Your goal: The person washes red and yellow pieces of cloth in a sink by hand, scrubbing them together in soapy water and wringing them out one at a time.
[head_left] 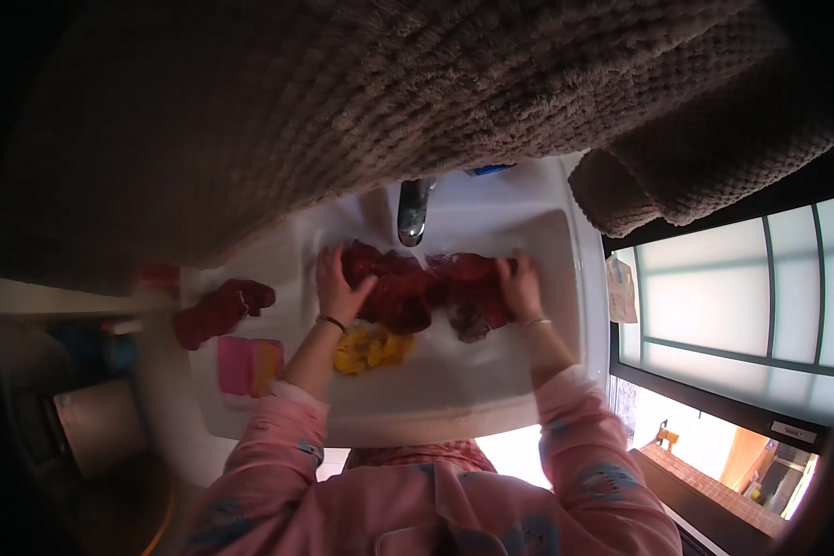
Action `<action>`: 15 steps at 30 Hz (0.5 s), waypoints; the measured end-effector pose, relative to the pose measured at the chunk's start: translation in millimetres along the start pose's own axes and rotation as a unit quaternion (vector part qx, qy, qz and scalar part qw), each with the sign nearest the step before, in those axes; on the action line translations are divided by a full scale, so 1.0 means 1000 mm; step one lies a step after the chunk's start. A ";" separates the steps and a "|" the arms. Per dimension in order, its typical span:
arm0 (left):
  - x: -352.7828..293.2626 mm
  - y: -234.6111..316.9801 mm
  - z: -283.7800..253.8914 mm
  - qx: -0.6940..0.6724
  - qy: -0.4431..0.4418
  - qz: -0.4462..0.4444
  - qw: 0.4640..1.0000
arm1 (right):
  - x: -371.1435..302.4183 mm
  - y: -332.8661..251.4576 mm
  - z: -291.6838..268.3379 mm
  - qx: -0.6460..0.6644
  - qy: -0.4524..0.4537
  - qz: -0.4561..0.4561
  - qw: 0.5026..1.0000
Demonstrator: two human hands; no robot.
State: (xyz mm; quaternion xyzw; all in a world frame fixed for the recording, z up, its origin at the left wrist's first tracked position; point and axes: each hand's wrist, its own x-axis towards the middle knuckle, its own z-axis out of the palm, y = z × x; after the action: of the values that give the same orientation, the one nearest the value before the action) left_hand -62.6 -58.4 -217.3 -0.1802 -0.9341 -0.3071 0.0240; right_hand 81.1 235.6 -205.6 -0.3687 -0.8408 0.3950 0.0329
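A wet, dark-red piece of cloth (403, 287), crumpled, stretches across the white sink basin (454, 380) below the faucet. Its left end is held by my left hand (341, 287), thumb and fingers spread round the edge. At the other end my right hand (521, 292) grips the cloth, thumb on top. Whether this is one piece or two I cannot tell; a greyish patch shows near its right part. Just below my left hand lies a crumpled yellow item (372, 350), perhaps cloth, on the basin floor.
On the sink's left ledge rest another dark-red cloth piece (221, 313) and a pink-and-yellow block or packet (250, 365). A chrome faucet (413, 215) juts over the basin. Brown towels (695, 157) hang above, close overhead. A frosted-pane window or door (732, 296) stands right.
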 end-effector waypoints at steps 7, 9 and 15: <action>-0.025 0.068 -0.003 0.269 -0.350 0.003 0.897 | -0.030 0.010 0.019 -0.328 -0.144 -0.240 0.902; -0.004 0.051 -0.009 0.269 -0.372 0.043 0.887 | -0.027 0.017 0.010 -0.347 -0.019 -0.161 0.924; -0.045 0.059 -0.020 0.111 -0.175 0.176 0.962 | -0.052 -0.032 -0.029 0.131 -0.235 0.039 0.962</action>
State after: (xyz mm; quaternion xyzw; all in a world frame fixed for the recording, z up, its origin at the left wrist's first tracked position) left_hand -0.8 -40.2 -174.9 -0.3885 -0.9056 -0.1563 -0.0666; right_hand 109.7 206.8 -151.3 -0.2909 -0.7507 0.5781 -0.1329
